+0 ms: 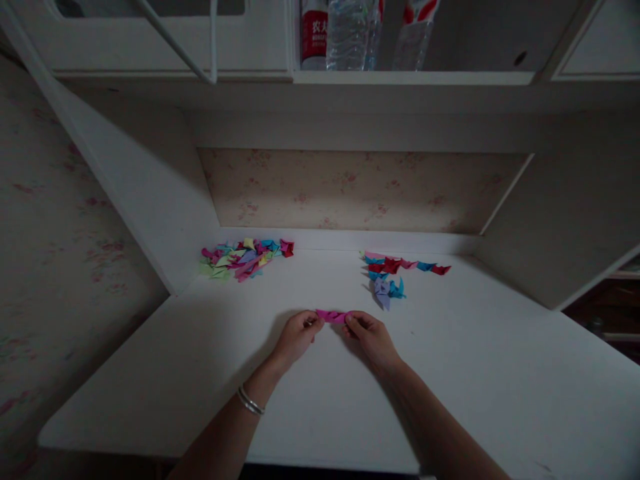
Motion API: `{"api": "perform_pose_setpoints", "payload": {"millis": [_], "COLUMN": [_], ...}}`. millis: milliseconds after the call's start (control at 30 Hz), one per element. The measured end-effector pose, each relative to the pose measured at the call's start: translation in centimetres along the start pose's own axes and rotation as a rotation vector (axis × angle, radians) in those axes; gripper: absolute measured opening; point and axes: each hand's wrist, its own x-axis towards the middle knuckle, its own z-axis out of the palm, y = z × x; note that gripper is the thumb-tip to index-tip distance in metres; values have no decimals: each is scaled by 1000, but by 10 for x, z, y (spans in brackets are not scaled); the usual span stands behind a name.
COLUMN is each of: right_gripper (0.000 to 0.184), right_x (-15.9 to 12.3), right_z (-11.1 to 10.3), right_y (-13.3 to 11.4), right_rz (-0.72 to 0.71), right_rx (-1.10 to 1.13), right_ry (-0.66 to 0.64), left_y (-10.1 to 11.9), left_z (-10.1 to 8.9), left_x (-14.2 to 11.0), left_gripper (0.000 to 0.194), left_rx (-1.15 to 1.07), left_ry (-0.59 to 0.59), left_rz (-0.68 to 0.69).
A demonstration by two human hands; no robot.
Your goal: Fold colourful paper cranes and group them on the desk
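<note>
A strip of folded magenta paper [333, 317] is stretched between my two hands over the middle of the white desk [320, 400]. My left hand [299, 335] pinches its left end between thumb and fingers. At the other end, my right hand [371, 337] is closed on the paper in the same way. Small twists or creases show along the strip. Just beyond my right hand lie folded paper pieces [385, 267] in red, blue, pink and lilac, partly in a row. A heap of many-coloured folded papers [247, 257] sits at the back left.
A shelf [415, 78] overhangs the back of the desk, with several plastic bottles [347, 37] on it. Side panels [145, 180] stand at left and right. A white bent rod or cable [213, 47] hangs down from the upper left.
</note>
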Motion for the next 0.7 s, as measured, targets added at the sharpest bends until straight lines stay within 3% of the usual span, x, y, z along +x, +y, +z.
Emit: {"api": "perform_pose_setpoints", "payload": {"millis": [700], "right_gripper": [41], "right_x": [-2], "right_z": [1], "right_y": [-4], "right_rz": [30], "right_rx": [11], "right_ry": [14], "left_y": [2], "left_z": [-3], "left_x": [-2], "left_gripper": [29], "left_rx": [-25], "left_ry": [-22], "left_rz": [-13]}}
